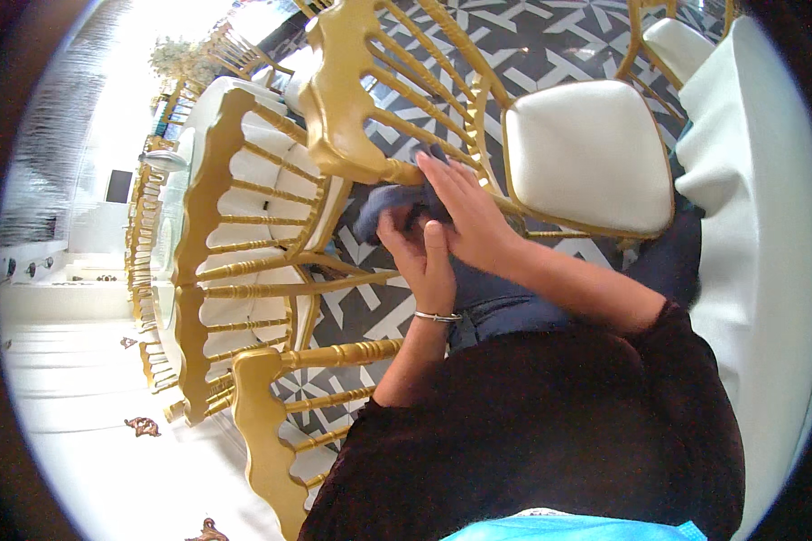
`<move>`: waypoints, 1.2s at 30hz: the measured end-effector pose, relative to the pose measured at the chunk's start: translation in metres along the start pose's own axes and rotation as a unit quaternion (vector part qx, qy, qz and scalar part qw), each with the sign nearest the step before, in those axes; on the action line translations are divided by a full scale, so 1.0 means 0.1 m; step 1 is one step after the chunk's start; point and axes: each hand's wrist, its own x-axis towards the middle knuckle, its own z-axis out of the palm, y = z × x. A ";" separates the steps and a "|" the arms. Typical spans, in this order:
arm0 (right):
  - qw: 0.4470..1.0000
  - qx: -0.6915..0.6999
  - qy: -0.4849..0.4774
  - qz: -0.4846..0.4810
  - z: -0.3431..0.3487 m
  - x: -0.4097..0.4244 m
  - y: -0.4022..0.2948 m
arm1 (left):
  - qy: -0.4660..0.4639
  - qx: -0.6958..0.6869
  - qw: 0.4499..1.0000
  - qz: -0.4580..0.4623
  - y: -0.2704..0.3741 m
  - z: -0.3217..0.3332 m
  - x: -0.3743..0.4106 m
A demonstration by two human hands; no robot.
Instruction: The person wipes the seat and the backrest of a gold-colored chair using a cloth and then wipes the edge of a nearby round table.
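My left hand [419, 264], with a thin bracelet at its wrist, has its fingers curled on a dark blue-grey cloth [386, 203]. Flat fingers of my right hand [470, 216] lie on the same cloth from the other side. Part of the cloth is hidden under the fingers and slightly blurred. It is against a turned post of a gold-coloured chair's back [342, 88], just below the wavy top rail. That chair's white padded seat [585, 152] is beyond my right hand.
Further gold chairs, one with a wavy top rail [203, 223], stand around a round table on the left. Another chair back [260, 433] is close by my left arm. A table with a white cloth [737, 203] stands at the right. The floor [548, 40] is patterned black and white.
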 end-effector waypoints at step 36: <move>0.962 0.256 -0.017 0.092 -0.32 0.02 0.07 | 0.054 -0.152 0.984 -0.075 0.10 0.19 0.25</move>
